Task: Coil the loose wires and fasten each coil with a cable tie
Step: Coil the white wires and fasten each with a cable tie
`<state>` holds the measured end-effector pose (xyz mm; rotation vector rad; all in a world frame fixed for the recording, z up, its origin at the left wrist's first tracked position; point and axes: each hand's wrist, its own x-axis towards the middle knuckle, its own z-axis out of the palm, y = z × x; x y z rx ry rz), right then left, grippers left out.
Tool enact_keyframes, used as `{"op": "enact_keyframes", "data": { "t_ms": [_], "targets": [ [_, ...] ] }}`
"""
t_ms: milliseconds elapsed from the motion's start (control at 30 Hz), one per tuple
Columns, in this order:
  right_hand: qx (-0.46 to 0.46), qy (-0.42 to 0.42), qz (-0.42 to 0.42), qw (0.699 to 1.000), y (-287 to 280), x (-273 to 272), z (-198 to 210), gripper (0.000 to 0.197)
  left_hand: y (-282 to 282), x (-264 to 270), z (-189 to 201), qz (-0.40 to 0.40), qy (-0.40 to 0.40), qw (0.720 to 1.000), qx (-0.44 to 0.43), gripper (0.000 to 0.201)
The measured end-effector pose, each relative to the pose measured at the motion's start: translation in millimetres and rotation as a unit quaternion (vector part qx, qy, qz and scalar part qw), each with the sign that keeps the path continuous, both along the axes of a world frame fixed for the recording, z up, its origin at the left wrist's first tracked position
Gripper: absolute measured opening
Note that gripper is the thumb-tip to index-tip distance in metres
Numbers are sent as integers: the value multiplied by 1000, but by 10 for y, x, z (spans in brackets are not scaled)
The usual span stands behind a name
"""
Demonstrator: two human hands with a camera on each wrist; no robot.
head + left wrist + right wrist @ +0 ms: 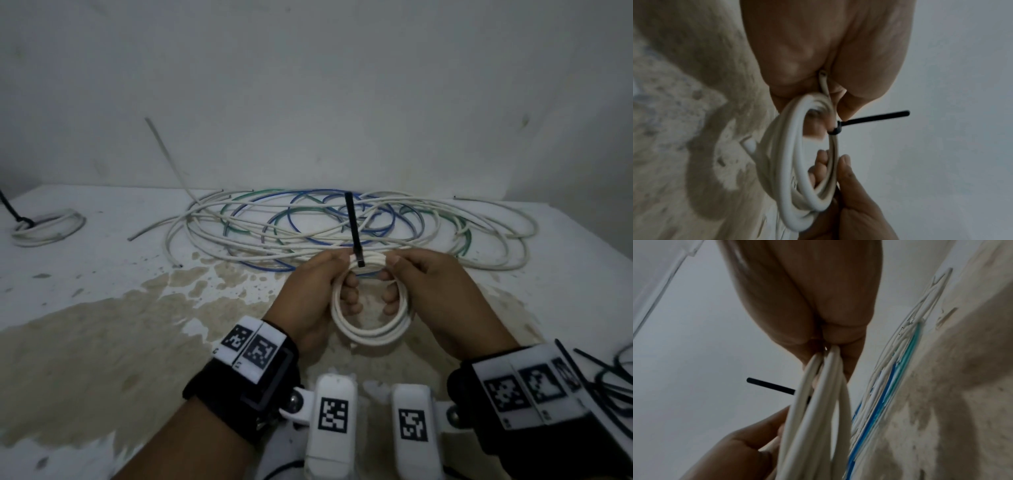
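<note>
A white wire coil [370, 329] [797, 162] [818, 410] hangs between both hands above the table. My left hand [322, 284] grips its left side, fingers curled through the loop. My right hand [421, 284] grips its right side the same way. A black cable tie [354, 233] [869, 120] [770, 386] is cinched round the top of the coil between my thumbs, its tail sticking up. Behind lies a loose pile of white, blue and green wires [342, 226] [885, 394].
A tied white coil [48, 226] lies at the far left of the stained table [102, 325]. Spare black cable ties [609, 383] lie at the right edge. A white wall [308, 85] stands close behind the wire pile.
</note>
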<state>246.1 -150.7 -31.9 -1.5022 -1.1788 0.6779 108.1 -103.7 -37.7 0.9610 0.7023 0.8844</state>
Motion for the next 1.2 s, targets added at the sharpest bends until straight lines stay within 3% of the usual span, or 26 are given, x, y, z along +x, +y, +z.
{"op": "enact_keyframes", "data": {
  "t_ms": [167,300,467,567,667,733,900,967,1067,1200],
  "targets": [
    [41,107,-72,991,57,58,-67,30,13,-108,21,-28,17,999,-22,28],
    [33,189,-51,980,46,-20,-52,30,50,-226,55,-35,7,999,-36,27],
    [-85,16,74,993,-37,-115,81,19,114,-593,130,-21,18,999,-20,27],
    [-152,60,163,973,-18,-376,199,15,134,-909,178,-14,17,1000,-17,30],
    [-177,114,197,958,76,-745,302,15,180,-1244,174,18,32,999,-24,30],
    [-172,106,217,955,188,-988,346,15,209,-1475,146,53,42,998,-17,26],
    [-188,97,232,949,541,-1566,335,5,333,-2067,122,114,-7,993,-36,27],
    [-184,95,247,947,681,-1799,292,17,410,-2319,145,119,-21,992,-47,28],
    [-160,102,244,951,906,-2161,218,16,524,-2657,179,135,-33,989,-51,27],
    [-145,157,233,949,1213,-2646,115,18,743,-2972,133,259,-4,966,-25,22]
  ]
}}
